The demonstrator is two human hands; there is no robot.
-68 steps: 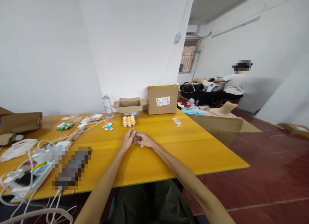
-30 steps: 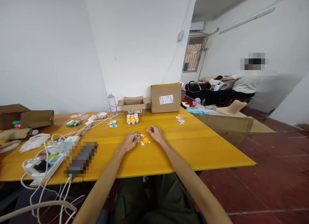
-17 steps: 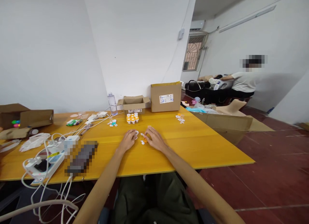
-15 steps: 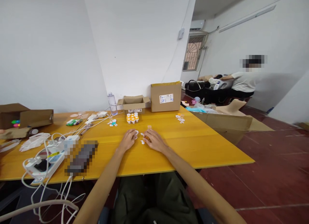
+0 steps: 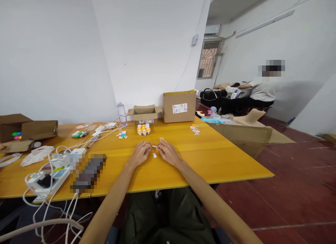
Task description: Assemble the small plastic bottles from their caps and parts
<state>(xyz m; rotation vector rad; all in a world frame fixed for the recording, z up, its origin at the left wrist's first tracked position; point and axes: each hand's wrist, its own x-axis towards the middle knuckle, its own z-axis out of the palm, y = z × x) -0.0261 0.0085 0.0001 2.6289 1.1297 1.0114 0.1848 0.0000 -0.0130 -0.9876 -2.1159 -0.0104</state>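
My left hand [image 5: 141,153] rests low over the yellow table [image 5: 210,163], its fingers curled and closed. A thin white edge shows near its fingertips, but what it holds is hidden. My right hand [image 5: 168,153] faces it, fingers bent together around a small orange piece, mostly covered. Between the hands lie a few small white discs [image 5: 154,155]. Just beyond the right fingers sits a small clear, pale piece [image 5: 162,139]. Farther back stands a tight cluster of orange-and-white capped pieces [image 5: 143,129], in front of an open cardboard box [image 5: 145,116].
A closed carton [image 5: 179,107] stands at the back, beside a clear bottle [image 5: 121,113]. Small white parts lie in piles [image 5: 194,130] on the right and left. A power strip [image 5: 61,172], cables and a blurred dark object are at left. A person [image 5: 262,90] sits far right.
The white ring that showed by my left fingers is now mostly covered. Both hands have shifted slightly, and less of the orange piece shows at my right hand. The view has turned slightly.
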